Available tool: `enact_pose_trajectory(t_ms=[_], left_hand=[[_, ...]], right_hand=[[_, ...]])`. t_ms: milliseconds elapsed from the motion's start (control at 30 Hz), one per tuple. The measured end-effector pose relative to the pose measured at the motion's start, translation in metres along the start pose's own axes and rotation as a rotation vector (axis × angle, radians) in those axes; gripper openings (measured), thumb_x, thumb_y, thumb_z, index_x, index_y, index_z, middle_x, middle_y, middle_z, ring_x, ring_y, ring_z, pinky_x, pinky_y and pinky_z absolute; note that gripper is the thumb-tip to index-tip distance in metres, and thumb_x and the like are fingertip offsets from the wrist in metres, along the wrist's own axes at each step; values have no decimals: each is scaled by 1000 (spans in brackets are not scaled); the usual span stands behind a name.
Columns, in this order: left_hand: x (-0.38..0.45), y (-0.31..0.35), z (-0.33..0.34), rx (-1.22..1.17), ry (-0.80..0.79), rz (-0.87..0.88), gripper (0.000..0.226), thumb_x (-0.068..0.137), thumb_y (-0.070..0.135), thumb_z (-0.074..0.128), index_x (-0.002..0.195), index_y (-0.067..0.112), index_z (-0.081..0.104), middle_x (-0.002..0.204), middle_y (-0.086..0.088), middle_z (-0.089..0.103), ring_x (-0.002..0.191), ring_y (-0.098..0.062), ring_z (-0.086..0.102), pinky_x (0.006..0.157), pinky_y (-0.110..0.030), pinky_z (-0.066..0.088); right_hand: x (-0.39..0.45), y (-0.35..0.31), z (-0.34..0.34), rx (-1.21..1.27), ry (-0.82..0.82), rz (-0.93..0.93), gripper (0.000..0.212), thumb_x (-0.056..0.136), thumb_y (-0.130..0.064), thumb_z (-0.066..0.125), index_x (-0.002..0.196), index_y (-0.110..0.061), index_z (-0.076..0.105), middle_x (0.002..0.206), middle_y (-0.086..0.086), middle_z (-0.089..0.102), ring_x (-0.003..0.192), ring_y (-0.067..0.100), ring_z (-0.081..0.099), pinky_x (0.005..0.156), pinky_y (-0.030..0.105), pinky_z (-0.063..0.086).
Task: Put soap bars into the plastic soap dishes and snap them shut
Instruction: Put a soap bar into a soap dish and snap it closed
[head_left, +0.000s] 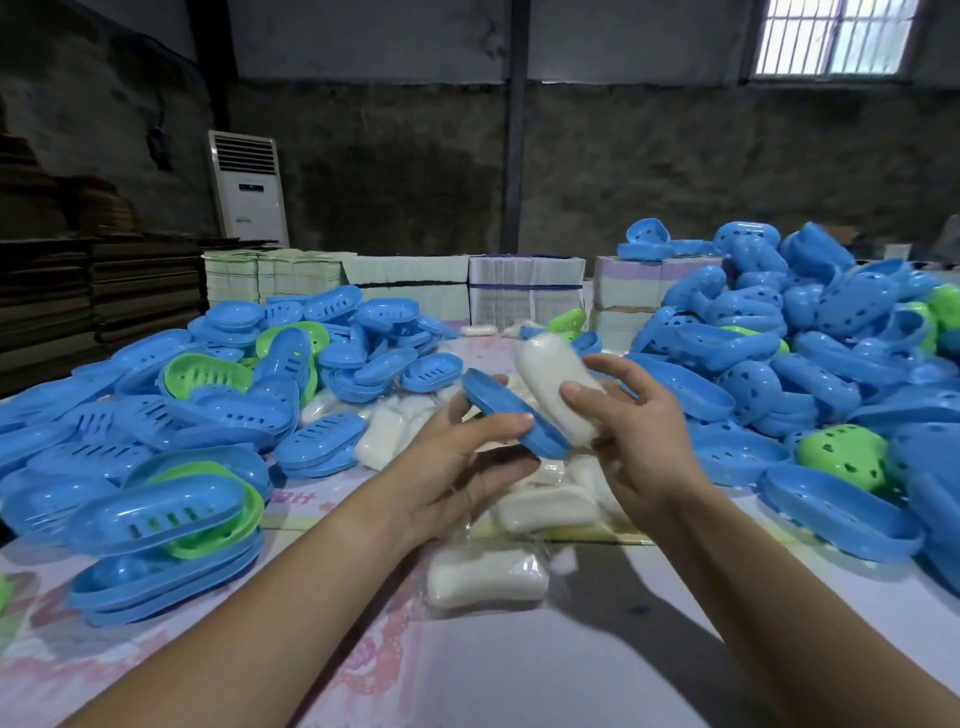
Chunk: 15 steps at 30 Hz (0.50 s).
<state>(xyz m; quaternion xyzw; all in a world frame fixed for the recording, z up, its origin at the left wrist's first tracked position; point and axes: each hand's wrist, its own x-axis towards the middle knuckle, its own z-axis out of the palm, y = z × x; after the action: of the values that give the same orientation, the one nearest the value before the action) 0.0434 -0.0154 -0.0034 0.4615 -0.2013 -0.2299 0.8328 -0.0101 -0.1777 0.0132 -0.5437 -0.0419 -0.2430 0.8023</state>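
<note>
Head view: left hand (457, 457) gripping blue dish half (511, 415) by its rim, tilted, above middle of table (571, 670); right hand (639, 436) gripping wrapped white soap bar (558, 387), touching the dish's far edge, not yet seated. Likely risks: slick wrapper slipping from fingers, bar entering skewed, film caught at rim and blocking the snap. Faint pink characters on table cover near left forearm, unreadable; no brand legible anywhere.
</note>
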Motion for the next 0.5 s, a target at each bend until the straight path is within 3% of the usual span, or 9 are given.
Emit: enact_pose_trajectory(t_ms=[100,233,367,433,500], left_hand=[[-2,-4,1,10,-54,4,52,69,1,78,118,14,65,102,-9,77,92,-25,76,69,-31,62],[-4,-3,-2,-62,-79,24,56,67,-4,78,119,6,62,104,-16,76,94,-29,76,72,-35,63],[-4,-5,1,-121,-87,28,51,74,-6,69,123,1,58,106,-20,75,94,-30,76,71,-34,62],[-4,-4,0,-134,-64,29,56,73,-3,71,127,1,57,108,-20,75,96,-30,75,71,-34,62],[-4,-3,-1,-122,-35,38,62,72,1,72,132,1,56,109,-19,74,97,-30,75,72,-33,62]], right_hand=[[-6,10,8,-161,-22,-22,37,69,-8,84,101,-17,69,99,3,76,90,22,74,74,32,59],[-6,13,7,-476,11,-133,17,78,-22,83,92,-26,73,97,-11,75,96,1,68,78,17,55],[-8,12,7,-535,-75,-166,5,88,-25,72,92,-22,75,94,-13,75,94,-2,67,79,12,51],[-10,13,9,-515,-167,-127,11,95,-26,64,96,-26,75,97,-15,75,95,-4,67,80,10,49],[-10,13,8,-528,-245,-85,19,99,-27,57,109,-29,73,107,-16,74,105,-4,64,90,13,48]])
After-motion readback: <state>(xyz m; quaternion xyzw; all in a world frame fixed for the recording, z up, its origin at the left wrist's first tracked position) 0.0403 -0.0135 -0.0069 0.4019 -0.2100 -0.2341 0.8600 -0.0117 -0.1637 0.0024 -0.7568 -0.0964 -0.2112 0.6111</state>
